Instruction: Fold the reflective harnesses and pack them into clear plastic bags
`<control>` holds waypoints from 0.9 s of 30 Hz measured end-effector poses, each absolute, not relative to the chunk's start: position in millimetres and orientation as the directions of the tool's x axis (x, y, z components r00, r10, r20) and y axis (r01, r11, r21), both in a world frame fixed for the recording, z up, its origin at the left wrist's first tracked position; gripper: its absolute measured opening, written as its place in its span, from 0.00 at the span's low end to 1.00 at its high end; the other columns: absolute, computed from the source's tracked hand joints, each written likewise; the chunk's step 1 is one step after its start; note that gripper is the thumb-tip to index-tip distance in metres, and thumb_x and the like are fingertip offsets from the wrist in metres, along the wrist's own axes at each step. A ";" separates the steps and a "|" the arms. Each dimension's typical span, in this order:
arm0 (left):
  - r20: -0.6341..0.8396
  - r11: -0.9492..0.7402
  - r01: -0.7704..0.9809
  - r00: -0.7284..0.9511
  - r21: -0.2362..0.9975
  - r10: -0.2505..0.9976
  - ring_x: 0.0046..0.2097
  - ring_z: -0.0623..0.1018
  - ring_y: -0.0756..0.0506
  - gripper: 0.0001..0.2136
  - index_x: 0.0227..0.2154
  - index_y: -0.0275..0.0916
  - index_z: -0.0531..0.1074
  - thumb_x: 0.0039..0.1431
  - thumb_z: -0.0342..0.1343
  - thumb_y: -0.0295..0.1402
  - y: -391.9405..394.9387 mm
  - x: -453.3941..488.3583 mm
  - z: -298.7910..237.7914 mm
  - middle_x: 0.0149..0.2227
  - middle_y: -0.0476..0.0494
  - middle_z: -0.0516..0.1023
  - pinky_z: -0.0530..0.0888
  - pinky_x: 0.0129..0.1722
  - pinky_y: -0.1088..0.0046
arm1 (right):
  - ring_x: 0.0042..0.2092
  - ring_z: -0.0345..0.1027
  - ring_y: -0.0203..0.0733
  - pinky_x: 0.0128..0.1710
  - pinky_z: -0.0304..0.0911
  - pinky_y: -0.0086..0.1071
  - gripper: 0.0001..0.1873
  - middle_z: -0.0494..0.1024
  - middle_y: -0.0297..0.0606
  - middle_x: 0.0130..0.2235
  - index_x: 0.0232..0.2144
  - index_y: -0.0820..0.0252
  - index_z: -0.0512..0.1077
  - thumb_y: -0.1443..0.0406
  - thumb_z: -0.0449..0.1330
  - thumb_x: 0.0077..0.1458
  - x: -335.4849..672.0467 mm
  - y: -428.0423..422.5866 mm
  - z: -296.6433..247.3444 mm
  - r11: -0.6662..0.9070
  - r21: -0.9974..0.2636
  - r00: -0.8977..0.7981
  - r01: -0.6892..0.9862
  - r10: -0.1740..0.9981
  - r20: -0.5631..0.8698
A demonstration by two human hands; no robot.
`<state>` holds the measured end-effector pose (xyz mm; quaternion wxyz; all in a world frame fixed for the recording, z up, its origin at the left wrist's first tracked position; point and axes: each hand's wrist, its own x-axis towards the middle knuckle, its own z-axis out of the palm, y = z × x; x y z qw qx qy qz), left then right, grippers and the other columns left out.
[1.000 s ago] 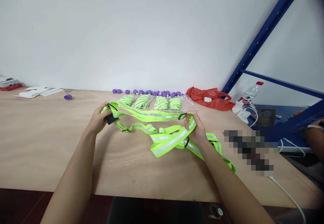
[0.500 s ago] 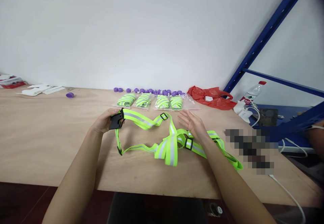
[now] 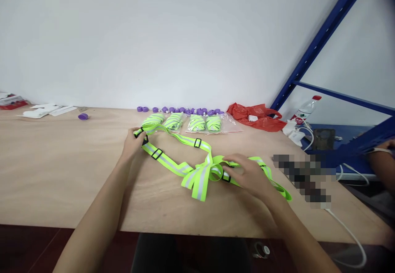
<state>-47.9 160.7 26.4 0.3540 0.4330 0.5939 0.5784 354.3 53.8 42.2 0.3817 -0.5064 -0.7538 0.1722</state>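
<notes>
A neon-yellow reflective strap harness (image 3: 173, 165) with a silver stripe and black plastic adjusters lies in a loose loop on the table. My left hand (image 3: 134, 143) is closed on its left end, around a dark buckle that my fingers partly cover. At the tangled middle, my right hand (image 3: 247, 174) hovers with fingers apart, thumb and forefinger on either side of the strap beside a black slider (image 3: 226, 177). Whether those fingers touch the webbing, I cannot tell. More of the harness trails off to the right behind my right hand.
Several bagged, rolled straps (image 3: 196, 123) lie at the back before a row of purple caps (image 3: 185, 110). A red plastic bag (image 3: 259, 116), a bottle (image 3: 307, 109) and a blue metal frame (image 3: 324, 34) are at right. Another person's arm (image 3: 382, 158) shows at the far right.
My right hand has come down and nearer to the tangled strap. My left hand has turned and shifted slightly right, now gripping the buckle end with the strap loop stretched differently.
</notes>
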 end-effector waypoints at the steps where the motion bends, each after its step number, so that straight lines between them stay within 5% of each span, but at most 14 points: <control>1: 0.120 -0.052 0.176 -0.403 0.983 0.907 0.48 0.79 0.34 0.17 0.41 0.42 0.67 0.48 0.63 0.33 161.0 -48.7 25.1 0.38 0.40 0.79 0.76 0.47 0.56 | 0.48 0.76 0.54 0.49 0.70 0.48 0.13 0.82 0.39 0.47 0.44 0.48 0.79 0.60 0.65 0.55 353.8 45.0 38.6 0.465 -0.574 -0.282 0.674 0.880 0.382; 6: 0.372 -0.219 0.424 -0.321 0.879 0.871 0.68 0.59 0.31 0.20 0.45 0.42 0.69 0.47 0.63 0.31 155.4 -17.9 30.2 0.59 0.33 0.69 0.54 0.67 0.52 | 0.65 0.61 0.56 0.59 0.65 0.50 0.36 0.60 0.47 0.69 0.67 0.52 0.59 0.64 0.62 0.57 331.3 26.7 24.9 0.624 -0.278 -0.520 0.730 0.772 0.367; 9: 0.473 -0.442 0.505 0.073 0.742 0.878 0.67 0.60 0.33 0.17 0.49 0.39 0.69 0.57 0.56 0.34 141.3 23.2 35.2 0.62 0.32 0.66 0.54 0.66 0.54 | 0.63 0.64 0.58 0.56 0.66 0.51 0.29 0.63 0.51 0.67 0.64 0.55 0.63 0.65 0.59 0.61 312.1 36.1 27.0 0.681 -0.137 -0.581 0.720 0.698 0.420; 12: 0.341 -0.491 0.449 0.375 0.746 0.862 0.45 0.76 0.38 0.10 0.38 0.40 0.75 0.62 0.53 0.39 123.3 55.7 36.4 0.41 0.40 0.79 0.71 0.47 0.63 | 0.52 0.73 0.53 0.47 0.69 0.44 0.16 0.75 0.48 0.57 0.50 0.55 0.76 0.68 0.54 0.63 301.7 52.5 35.4 0.727 -0.086 -0.622 0.681 0.636 0.457; 15: 0.189 -0.481 0.386 0.591 0.787 0.784 0.29 0.72 0.46 0.17 0.28 0.39 0.74 0.65 0.51 0.46 111.1 66.6 34.3 0.26 0.47 0.74 0.67 0.29 0.71 | 0.41 0.74 0.44 0.38 0.67 0.34 0.15 0.78 0.43 0.48 0.40 0.54 0.79 0.71 0.53 0.62 303.8 70.3 48.5 0.709 -0.167 -0.548 0.685 0.653 0.523; 18: 0.102 -0.455 0.356 0.686 0.817 0.720 0.28 0.69 0.48 0.20 0.26 0.38 0.72 0.65 0.51 0.49 107.8 64.1 32.4 0.25 0.49 0.71 0.64 0.28 0.73 | 0.35 0.72 0.39 0.32 0.63 0.30 0.15 0.78 0.40 0.42 0.40 0.54 0.81 0.70 0.55 0.60 314.2 90.4 63.0 0.652 -0.260 -0.429 0.712 0.698 0.574; 22: 0.008 -0.377 0.360 0.715 0.854 0.699 0.32 0.72 0.47 0.20 0.41 0.36 0.74 0.64 0.52 0.50 107.4 59.5 38.2 0.30 0.48 0.74 0.67 0.34 0.72 | 0.33 0.72 0.41 0.33 0.61 0.31 0.17 0.80 0.38 0.35 0.41 0.54 0.82 0.69 0.55 0.57 331.5 125.7 73.2 0.512 -0.355 -0.236 0.782 0.770 0.592; 25: -0.156 -0.236 0.396 0.740 0.887 0.654 0.26 0.67 0.49 0.29 0.58 0.37 0.67 0.63 0.52 0.53 105.4 58.1 45.0 0.25 0.53 0.68 0.64 0.28 0.74 | 0.31 0.72 0.44 0.33 0.61 0.34 0.16 0.80 0.37 0.28 0.40 0.55 0.83 0.66 0.57 0.55 344.5 154.3 69.5 0.308 -0.513 -0.035 0.801 0.880 0.474; 27: -0.243 -0.149 0.420 0.740 0.895 0.627 0.24 0.64 0.50 0.33 0.59 0.38 0.66 0.58 0.56 0.55 104.5 57.3 46.5 0.25 0.54 0.66 0.61 0.24 0.75 | 0.29 0.71 0.45 0.32 0.62 0.34 0.16 0.79 0.36 0.24 0.39 0.58 0.83 0.64 0.58 0.52 351.5 169.6 62.6 0.221 -0.582 0.041 0.782 0.915 0.402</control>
